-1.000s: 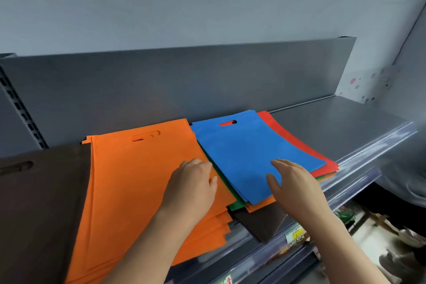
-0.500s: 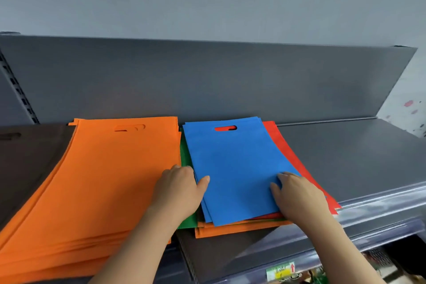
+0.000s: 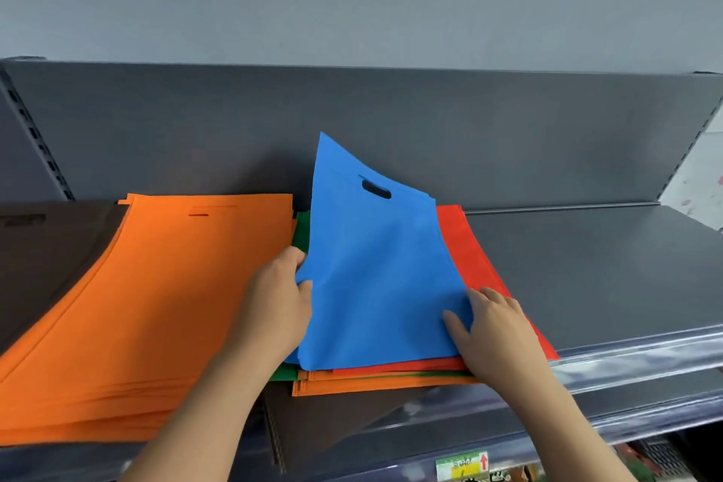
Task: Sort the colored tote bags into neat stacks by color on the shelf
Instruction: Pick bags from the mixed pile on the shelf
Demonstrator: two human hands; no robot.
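A blue tote bag (image 3: 371,266) tops a mixed pile on the grey shelf (image 3: 587,274). My left hand (image 3: 276,309) grips its left edge and lifts that side, so the far corner stands up against the back panel. My right hand (image 3: 491,329) holds the blue bag's near right corner, thumb on top. Under it lie a red bag (image 3: 469,246), a green bag (image 3: 302,227) and orange bags (image 3: 371,383). To the left sits a thick stack of orange bags (image 3: 148,305), with dark brown bags (image 3: 47,246) beyond it.
A dark brown bag (image 3: 332,419) sticks out under the mixed pile over the shelf's front edge. The shelf's right half is bare grey metal. A clear price rail (image 3: 633,360) runs along the front. A slotted upright (image 3: 35,137) stands at the far left.
My left hand has taken hold of the blue bag's left edge and raised it off the pile. My right hand has slid onto the bag's near right corner.
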